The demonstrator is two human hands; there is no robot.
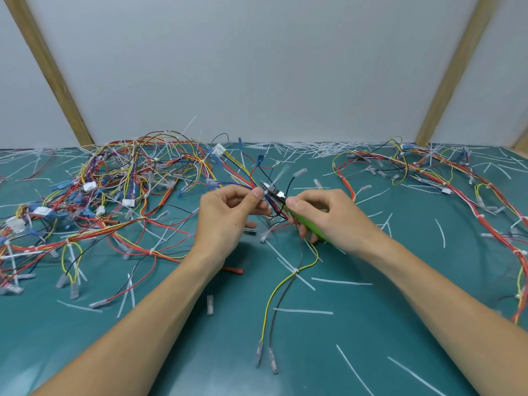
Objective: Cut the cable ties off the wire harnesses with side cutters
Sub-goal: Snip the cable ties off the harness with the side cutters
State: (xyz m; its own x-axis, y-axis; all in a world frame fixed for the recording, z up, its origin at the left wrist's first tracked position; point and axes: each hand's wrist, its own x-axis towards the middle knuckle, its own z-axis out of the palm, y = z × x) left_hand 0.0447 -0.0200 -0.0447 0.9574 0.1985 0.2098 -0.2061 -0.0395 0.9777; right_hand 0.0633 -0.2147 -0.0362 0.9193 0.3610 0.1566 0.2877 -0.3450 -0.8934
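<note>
On the green mat [371, 338], far to the left of the side cutters [275, 194], lies a big tangled pile of wire harnesses [114, 190]; many of them carry white cable ties. Just left of the cutters, the left hand [225, 218] pinches a bundle of wires [267, 200] between thumb and forefinger, the other fingers curled below; the bundle is lifted above the mat. The metal tip of the cutters touches this bundle at a white tie; how far the blades are apart I cannot tell. The right hand [325, 215] grips the green handles, fingers wrapped around them. Far right of the cutters another harness [457, 181] stretches over the mat; cut tie pieces [303, 310] lie scattered around.
</note>
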